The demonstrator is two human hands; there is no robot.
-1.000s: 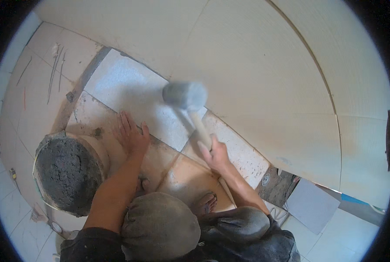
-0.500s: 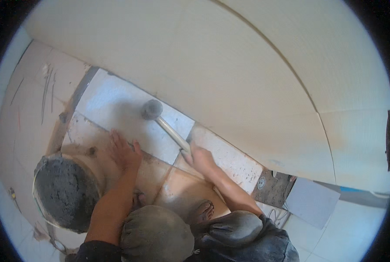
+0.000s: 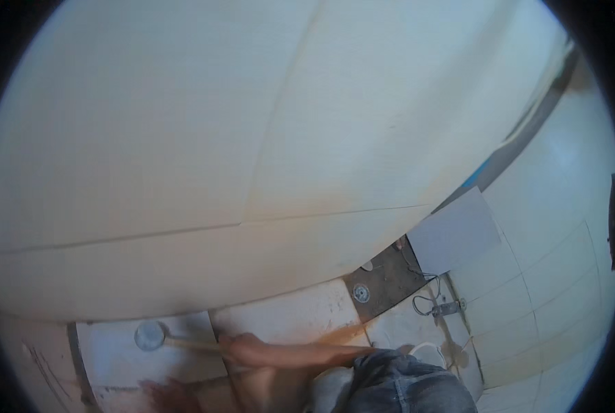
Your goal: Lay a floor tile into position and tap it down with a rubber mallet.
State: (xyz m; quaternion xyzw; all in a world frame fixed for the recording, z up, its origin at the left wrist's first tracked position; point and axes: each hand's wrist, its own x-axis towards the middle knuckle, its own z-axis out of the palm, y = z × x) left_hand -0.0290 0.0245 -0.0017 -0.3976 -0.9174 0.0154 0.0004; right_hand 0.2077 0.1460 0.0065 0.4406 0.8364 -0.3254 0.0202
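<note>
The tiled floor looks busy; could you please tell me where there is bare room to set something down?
Bare room shows on the speckled pale tile between the right hand and the round drain, and on the grey panel. It is crowded around the white tile at left, with the mallet and blurred left hand, and by the looped cable.

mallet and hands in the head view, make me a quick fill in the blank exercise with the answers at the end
1. The right hand grips the mallet by its ____.
2. The left hand, blurred, shows near the picture's ____ edge.
3. In the picture, the round metal grate lies to the ____ of the mallet.
4. Just above the pale grey panel, a small bright strip is coloured ____.

Missing words: handle; lower; right; blue.
</note>
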